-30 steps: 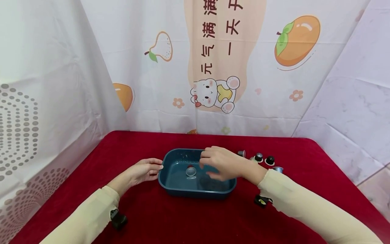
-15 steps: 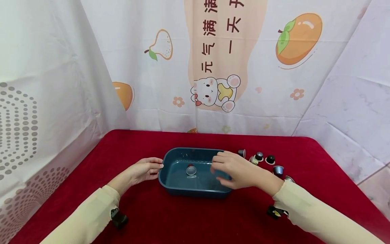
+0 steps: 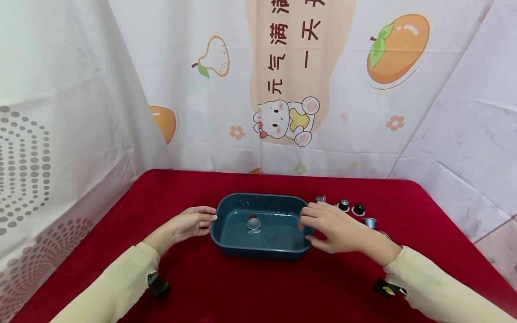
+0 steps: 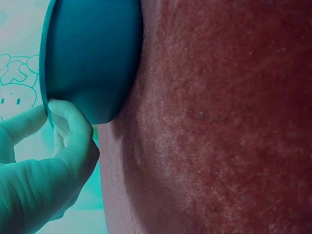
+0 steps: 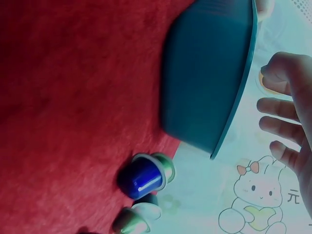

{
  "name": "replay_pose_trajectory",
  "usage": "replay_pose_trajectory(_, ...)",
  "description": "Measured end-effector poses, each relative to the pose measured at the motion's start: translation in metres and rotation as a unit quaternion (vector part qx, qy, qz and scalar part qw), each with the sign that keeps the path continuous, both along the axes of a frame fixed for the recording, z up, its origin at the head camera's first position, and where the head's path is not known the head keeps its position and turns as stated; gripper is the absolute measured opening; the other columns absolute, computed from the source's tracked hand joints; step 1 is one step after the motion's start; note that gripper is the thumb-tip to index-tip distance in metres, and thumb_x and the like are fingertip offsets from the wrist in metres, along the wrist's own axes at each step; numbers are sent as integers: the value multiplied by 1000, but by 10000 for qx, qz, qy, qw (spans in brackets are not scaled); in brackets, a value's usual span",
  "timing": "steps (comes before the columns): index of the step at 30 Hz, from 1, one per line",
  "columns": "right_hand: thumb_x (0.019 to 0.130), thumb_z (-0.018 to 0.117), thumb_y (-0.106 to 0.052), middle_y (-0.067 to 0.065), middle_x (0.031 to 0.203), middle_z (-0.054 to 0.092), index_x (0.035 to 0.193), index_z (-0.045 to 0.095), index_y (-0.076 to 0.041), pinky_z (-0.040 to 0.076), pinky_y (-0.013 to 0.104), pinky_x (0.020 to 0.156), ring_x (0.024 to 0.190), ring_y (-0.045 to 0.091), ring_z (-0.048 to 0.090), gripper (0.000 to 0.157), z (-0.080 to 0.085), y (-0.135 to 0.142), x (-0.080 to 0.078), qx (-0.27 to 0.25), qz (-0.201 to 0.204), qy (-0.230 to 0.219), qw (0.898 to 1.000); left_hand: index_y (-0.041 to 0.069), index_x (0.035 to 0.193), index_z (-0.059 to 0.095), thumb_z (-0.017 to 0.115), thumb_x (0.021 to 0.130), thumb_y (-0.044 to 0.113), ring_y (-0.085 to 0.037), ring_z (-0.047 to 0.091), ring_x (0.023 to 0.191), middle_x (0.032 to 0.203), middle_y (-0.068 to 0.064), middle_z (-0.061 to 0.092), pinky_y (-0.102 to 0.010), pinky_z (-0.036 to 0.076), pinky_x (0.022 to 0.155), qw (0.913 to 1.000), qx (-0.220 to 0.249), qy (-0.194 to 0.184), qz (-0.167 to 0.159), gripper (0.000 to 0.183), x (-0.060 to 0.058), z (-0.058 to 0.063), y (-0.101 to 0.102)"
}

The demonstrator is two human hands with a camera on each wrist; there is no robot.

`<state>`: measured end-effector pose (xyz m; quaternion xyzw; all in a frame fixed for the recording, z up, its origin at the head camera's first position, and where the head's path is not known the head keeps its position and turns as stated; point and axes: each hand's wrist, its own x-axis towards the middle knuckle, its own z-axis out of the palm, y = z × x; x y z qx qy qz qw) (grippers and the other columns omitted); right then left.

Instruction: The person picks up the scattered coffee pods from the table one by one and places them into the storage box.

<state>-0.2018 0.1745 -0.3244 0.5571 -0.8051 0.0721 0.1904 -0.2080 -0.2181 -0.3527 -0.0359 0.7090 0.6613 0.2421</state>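
A blue-teal rectangular baking dish (image 3: 266, 253) stands on the red cloth. Inside it, left of centre, a coffee capsule (image 3: 253, 223) lies with its silver lid showing. At the dish's left end my left hand (image 3: 194, 222) pinches the rim; in the left wrist view the thumb and fingers of that hand (image 4: 53, 161) meet on either side of it. Over the right end hovers my right hand (image 3: 333, 226), its fingers loosely bent and holding nothing. From the right wrist, the spread fingers of the hand (image 5: 292, 112) show apart from the rim.
Several coffee capsules lie to the right of the dish, among them a black one (image 3: 358, 209), a light blue one (image 3: 369, 222) and a silver-topped one (image 3: 343, 205). My right forearm partly covers the group. A printed curtain (image 3: 226, 148) hangs behind the red-covered table (image 3: 258, 287).
My right hand has moved right, from over the middle of the dish to its right end. The left hand stays at the left rim, and the capsule in the dish lies still.
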Motion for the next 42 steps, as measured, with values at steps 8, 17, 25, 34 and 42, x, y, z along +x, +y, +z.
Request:
replay_pose_trajectory(8,69,81,-24,-9,96,58,93,62,-21,49,27,80,90,3,50,31,-2,8,4,-94,-93,-61,9999,-3,130,43,54,97,14,-8,62,82,93,3,65,-23,54,77,10000,50,8,-29,39,0,0,-2)
replay_pose_trajectory(17,66,82,-22,-9,95,58,93,62,-21,51,29,81,91,3,50,33,-1,17,6,-124,-195,17,9997,-2,130,44,55,97,15,-9,63,83,95,3,66,-23,55,78,9999,127,5,-59,39,-1,-2,-2)
replay_pose_trajectory(25,63,86,-24,-10,95,58,93,61,-22,51,30,81,91,2,50,38,-4,30,9,-164,-343,19,9993,-5,135,40,55,97,15,-9,63,84,96,3,66,-23,55,79,9999,154,-31,-49,45,0,-3,-2)
replay_pose_trajectory(34,59,87,-22,-11,97,58,93,61,-23,52,29,79,90,2,50,43,-7,47,10,-194,-433,95,9988,-4,135,39,55,97,15,-8,63,84,95,4,66,-23,55,79,9998,176,-28,-52,45,1,-3,-2)
replay_pose_trajectory(42,91,55,-45,-9,97,54,93,62,-20,44,21,81,90,2,46,26,-14,61,5,-225,-358,292,9987,-4,134,41,55,97,15,-9,63,85,95,4,65,-22,55,79,9998,190,-25,-60,44,1,-3,-2)
